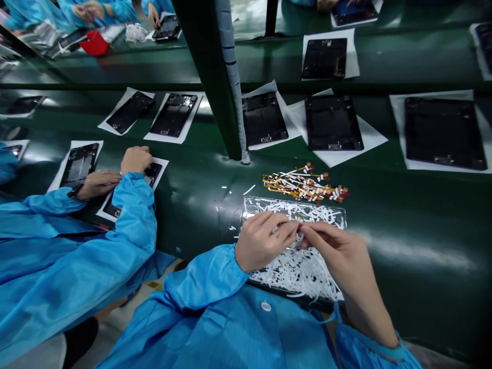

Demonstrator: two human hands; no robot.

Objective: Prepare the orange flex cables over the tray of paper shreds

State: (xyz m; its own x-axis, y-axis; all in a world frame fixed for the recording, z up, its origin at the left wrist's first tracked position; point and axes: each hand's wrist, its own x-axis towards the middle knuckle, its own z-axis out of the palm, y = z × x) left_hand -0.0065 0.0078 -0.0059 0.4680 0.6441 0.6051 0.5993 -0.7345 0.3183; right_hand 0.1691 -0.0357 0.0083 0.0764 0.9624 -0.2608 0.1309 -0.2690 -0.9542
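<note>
Over a clear plastic tray (345,211), my left hand (265,240) and my right hand (342,251) meet fingertip to fingertip. Both are closed in a pinch on something small, mostly covered by the fingers, with a whitish bit showing between them; its kind I cannot tell. Below them the tray is full of thin white paper-like strips and scraps (303,274). Just beyond its far edge lies a loose pile of orange flex cables (303,185) with white strips on them.
Black tablet-like panels (334,123) on white sheets line the green bench (415,225). A dark post (215,77) with a grey wrapped cable stands ahead. To the left, a co-worker's hands (134,160) work over another panel. More people sit across the bench.
</note>
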